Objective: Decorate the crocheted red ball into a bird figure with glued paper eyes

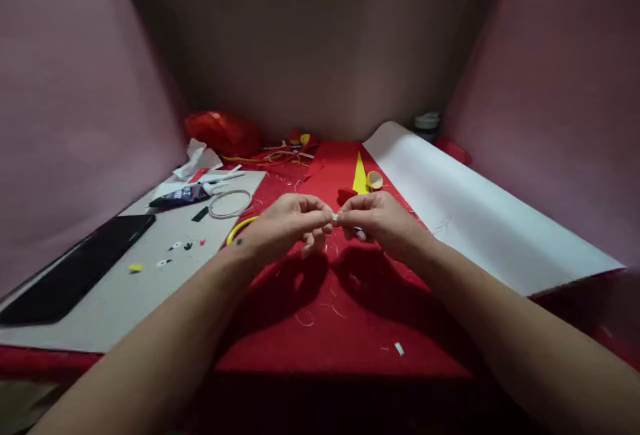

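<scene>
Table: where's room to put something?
The white sheet is mostly bare, right of the yellow spike. The grey board has room at its near edge, between black slab and left forearm. Its far end, around the tube, is crowded.

Free room nearside, white sheet (475,218) rightward

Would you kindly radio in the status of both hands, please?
Left hand, right hand: both pinching small white piece. Piece held above red cloth. White scrap lying on cloth, clear of hands.
</scene>
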Tool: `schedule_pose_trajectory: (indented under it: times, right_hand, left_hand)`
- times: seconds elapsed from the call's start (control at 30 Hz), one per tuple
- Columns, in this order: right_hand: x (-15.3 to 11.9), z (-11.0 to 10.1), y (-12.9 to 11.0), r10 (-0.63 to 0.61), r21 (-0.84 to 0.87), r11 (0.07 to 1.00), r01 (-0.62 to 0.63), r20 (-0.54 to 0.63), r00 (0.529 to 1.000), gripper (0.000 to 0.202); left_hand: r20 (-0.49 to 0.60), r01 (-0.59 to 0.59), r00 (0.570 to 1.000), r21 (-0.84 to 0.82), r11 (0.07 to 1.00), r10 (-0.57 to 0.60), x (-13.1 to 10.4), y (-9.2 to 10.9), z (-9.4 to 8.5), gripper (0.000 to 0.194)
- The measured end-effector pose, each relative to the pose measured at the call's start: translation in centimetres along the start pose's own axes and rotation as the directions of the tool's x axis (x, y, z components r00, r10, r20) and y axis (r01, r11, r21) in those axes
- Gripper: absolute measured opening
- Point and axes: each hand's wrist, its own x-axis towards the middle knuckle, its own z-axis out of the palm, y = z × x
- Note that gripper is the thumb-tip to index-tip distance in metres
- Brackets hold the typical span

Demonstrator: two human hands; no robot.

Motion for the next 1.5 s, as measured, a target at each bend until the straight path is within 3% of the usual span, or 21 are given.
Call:
schedule_pose_trajectory:
  times: [0.33, 0.6, 0.67, 0.73, 0.8, 0.87, 0.9, 0.97, 1.03, 1.1, 1.17, 1.33, 1.5]
  right_hand:
    - [0.2, -0.1, 0.7, -0.065, -0.008, 0.998, 0.065, 0.004, 0.998, 0.014]
    - [0.1, -0.3, 0.5, -0.087, 0.024, 0.996, 0.087, 0.035, 0.996, 0.011]
    - [0.2, -0.4, 0.5, -0.090, 0.019, 0.996, 0.089, 0.028, 0.996, 0.011]
    - [0.2, -0.3, 0.4, -0.089, -0.002, 0.996, 0.089, -0.002, 0.996, 0.012]
    - [0.2, -0.2, 0.3, -0.092, -0.026, 0.996, 0.091, -0.049, 0.995, 0.012]
    - [0.2, 0.0, 0.2, -0.110, -0.060, 0.993, 0.105, -0.086, 0.990, 0.014]
    - [0.2, 0.1, 0.1, -0.125, -0.085, 0.990, 0.116, -0.101, 0.987, 0.015]
    - [0.1, 0.2, 0.1, -0.155, -0.143, 0.980, 0.137, -0.124, 0.980, 0.015]
    - [0.0, 0.3, 0.1, -0.171, -0.183, 0.972, 0.145, -0.137, 0.976, 0.014]
    - [-0.1, 0.3, 0.1, -0.177, -0.210, 0.967, 0.145, -0.139, 0.974, 0.013]
    - [-0.1, 0.3, 0.1, -0.187, -0.241, 0.959, 0.152, -0.130, 0.974, 0.013]
    - [0.0, 0.5, 0.0, -0.222, -0.303, 0.936, 0.181, -0.105, 0.969, 0.014]
    - [0.1, 0.8, 0.3, -0.231, -0.364, 0.913, 0.183, -0.094, 0.968, 0.018]
  left_hand:
    - [-0.056, -0.018, 0.998, -0.016, 1.000, 0.017, -0.2, 0.0, 0.1, 0.013]
    - [0.008, 0.035, 0.999, -0.197, 0.980, -0.034, -0.2, -0.1, -0.3, 0.010]
    - [-0.013, 0.058, 0.998, -0.188, 0.981, -0.061, -0.3, 0.1, -0.3, 0.006]
    - [-0.113, 0.065, 0.990, -0.120, 0.991, -0.079, -0.4, 0.5, -0.2, 0.009]
    - [-0.293, -0.028, 0.956, 0.002, 1.000, 0.028, -0.6, 0.9, 0.1, 0.016]
    - [-0.422, -0.189, 0.870, 0.192, 0.963, 0.254, -0.9, 1.2, 0.5, 0.013]
    - [-0.429, -0.257, 0.824, 0.299, 0.919, 0.369, -1.0, 1.2, 0.6, 0.007]
    - [-0.337, -0.319, 0.790, 0.488, 0.813, 0.513, -1.2, 0.8, 0.9, 0.005]
    - [-0.236, -0.336, 0.795, 0.595, 0.730, 0.559, -1.1, 0.2, 1.0, 0.009]
    - [-0.222, -0.332, 0.797, 0.617, 0.714, 0.562, -0.8, -0.4, 1.0, 0.010]
    - [-0.253, -0.316, 0.808, 0.576, 0.754, 0.532, -0.5, -0.7, 0.9, 0.014]
    - [-0.223, -0.237, 0.904, 0.446, 0.863, 0.364, -0.4, 0.0, 0.8, 0.013]
    - [-0.216, -0.154, 0.946, 0.356, 0.922, 0.241, -0.6, 0.7, 0.6, 0.012]
